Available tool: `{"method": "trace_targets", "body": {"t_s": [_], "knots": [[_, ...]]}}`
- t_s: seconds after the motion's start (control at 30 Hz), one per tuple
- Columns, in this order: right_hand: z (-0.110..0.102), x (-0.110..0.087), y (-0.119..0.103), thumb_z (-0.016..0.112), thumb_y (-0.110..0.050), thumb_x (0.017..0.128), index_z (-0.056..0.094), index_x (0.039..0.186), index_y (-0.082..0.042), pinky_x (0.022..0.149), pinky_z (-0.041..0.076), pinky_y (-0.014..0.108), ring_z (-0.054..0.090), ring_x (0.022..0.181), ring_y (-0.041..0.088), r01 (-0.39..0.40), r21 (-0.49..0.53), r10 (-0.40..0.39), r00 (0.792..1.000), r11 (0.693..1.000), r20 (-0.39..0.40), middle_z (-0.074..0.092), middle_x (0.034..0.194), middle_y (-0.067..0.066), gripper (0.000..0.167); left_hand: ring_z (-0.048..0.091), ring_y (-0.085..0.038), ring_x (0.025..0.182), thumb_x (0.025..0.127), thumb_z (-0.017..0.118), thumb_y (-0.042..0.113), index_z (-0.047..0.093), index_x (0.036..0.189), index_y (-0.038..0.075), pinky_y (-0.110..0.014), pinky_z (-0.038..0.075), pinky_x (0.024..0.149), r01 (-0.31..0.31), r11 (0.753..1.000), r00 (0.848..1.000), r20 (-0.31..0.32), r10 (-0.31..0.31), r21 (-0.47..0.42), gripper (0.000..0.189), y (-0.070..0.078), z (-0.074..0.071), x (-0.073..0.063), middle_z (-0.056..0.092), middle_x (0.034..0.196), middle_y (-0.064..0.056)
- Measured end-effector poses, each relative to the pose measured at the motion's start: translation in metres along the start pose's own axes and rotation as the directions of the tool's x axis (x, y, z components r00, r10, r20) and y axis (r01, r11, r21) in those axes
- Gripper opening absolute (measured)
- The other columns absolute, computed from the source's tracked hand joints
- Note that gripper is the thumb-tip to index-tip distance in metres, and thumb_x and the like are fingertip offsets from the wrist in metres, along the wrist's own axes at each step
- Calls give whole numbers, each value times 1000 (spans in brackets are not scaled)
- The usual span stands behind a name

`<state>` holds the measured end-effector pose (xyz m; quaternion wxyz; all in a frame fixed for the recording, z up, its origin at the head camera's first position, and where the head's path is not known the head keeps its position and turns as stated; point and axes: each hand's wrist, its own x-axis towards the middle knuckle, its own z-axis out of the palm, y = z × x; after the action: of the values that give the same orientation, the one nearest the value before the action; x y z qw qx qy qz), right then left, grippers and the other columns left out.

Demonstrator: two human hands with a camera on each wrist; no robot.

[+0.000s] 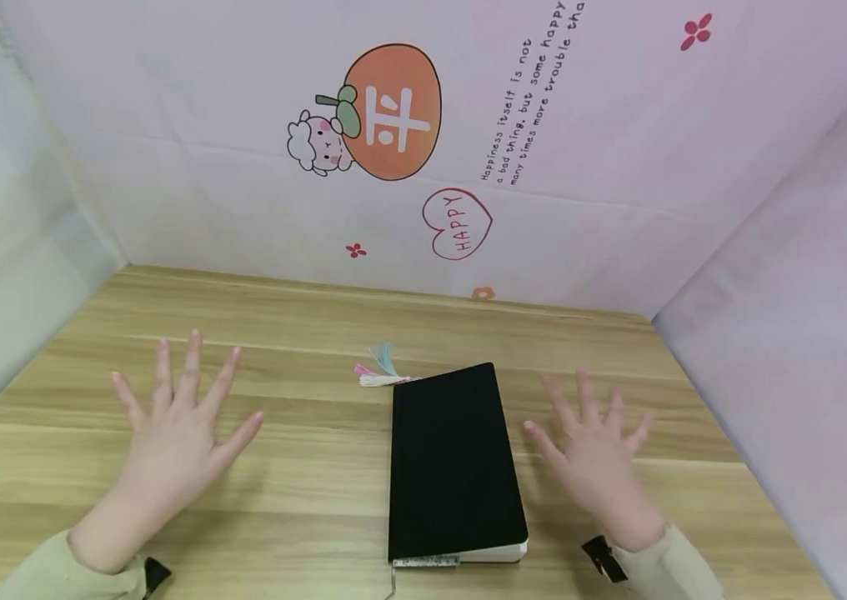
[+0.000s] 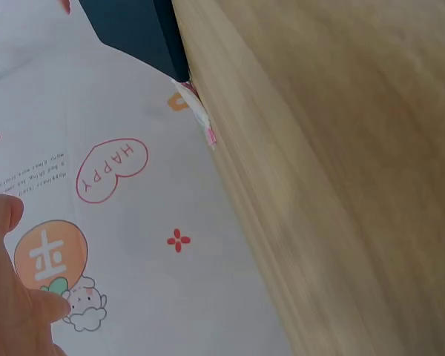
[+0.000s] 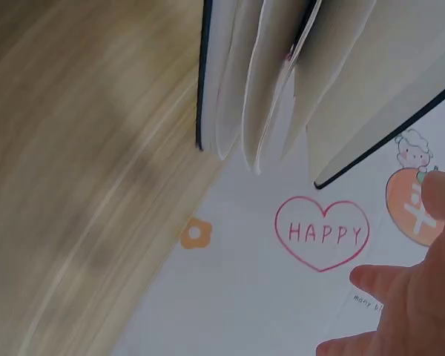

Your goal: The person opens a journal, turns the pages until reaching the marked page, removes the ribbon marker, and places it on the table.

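Note:
A black-covered notebook (image 1: 457, 462) lies on the wooden table between the two hands. Its cover stands slightly raised, and the right wrist view shows its pages (image 3: 274, 81) fanned apart. Tassels (image 1: 382, 371) in blue, pink and white stick out past its far edge, and a grey patterned strip (image 1: 427, 562) shows at the near edge. To the left, the left hand (image 1: 176, 446) is spread with straight fingers, apart from the notebook. On the other side the right hand (image 1: 599, 458) is likewise spread, near the notebook's right edge, holding nothing.
A wooden tabletop (image 1: 281, 492) extends under everything. Behind it rises a pale printed cloth (image 1: 228, 208) with a heart, an orange fruit and lettering. Similar cloth walls (image 1: 814, 333) close off the left and right sides.

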<state>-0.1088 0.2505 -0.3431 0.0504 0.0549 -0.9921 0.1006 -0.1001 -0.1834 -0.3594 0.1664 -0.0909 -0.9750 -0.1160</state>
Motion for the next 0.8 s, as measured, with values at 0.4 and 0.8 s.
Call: {"method": "trace_targets", "body": {"t_s": [0.4,0.8], "knots": [[4,-17,-42,48,-35,99,65,116,-4,102,6,66,14,136,47,234,218,-228,972,947,-52,37,146,21,40,-15,-48,139,100,42,38,13,152,14,-70,-18,100,30,903,986,160,43,-428,65,23,1,-8,-10,156,-19],[9,-29,-83,42,-27,102,24,151,-14,108,32,48,30,140,25,412,423,-520,836,807,178,29,154,5,54,5,-51,139,102,37,32,18,152,10,-74,10,101,221,601,941,330,75,-768,57,26,-3,-5,7,156,-24]]}}
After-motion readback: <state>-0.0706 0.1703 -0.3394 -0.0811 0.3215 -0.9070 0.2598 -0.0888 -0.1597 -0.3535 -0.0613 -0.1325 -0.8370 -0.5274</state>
